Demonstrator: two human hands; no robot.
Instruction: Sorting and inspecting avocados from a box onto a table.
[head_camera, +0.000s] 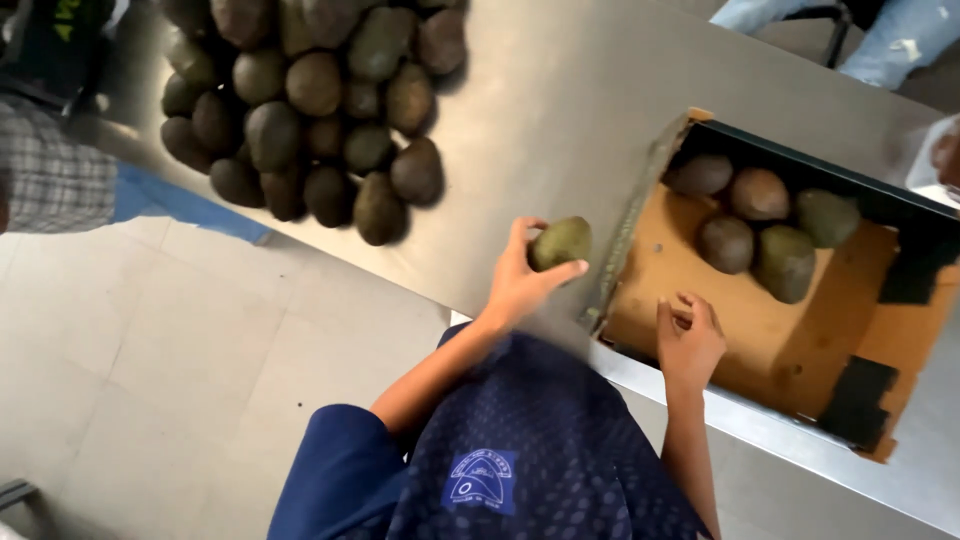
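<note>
Left hand (517, 285) wrapped around a green avocado (560, 243), thumb and fingers (520, 235) pinching it just left of the cardboard box (700, 320). Right hand (688, 340) loosely curled, empty, fingertips resting on the box floor. Could slip, I judge, or knock the box wall beside the fingers and roll across the steel table (560, 110).

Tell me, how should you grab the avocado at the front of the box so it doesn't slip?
Take the front avocado around its fat lower half, coming down from above. It lies in the cardboard box with other avocados close behind and beside it, so only the top is free. The right hand, resting on the box floor, looks nearest; the left hand already holds another avocado.
</note>
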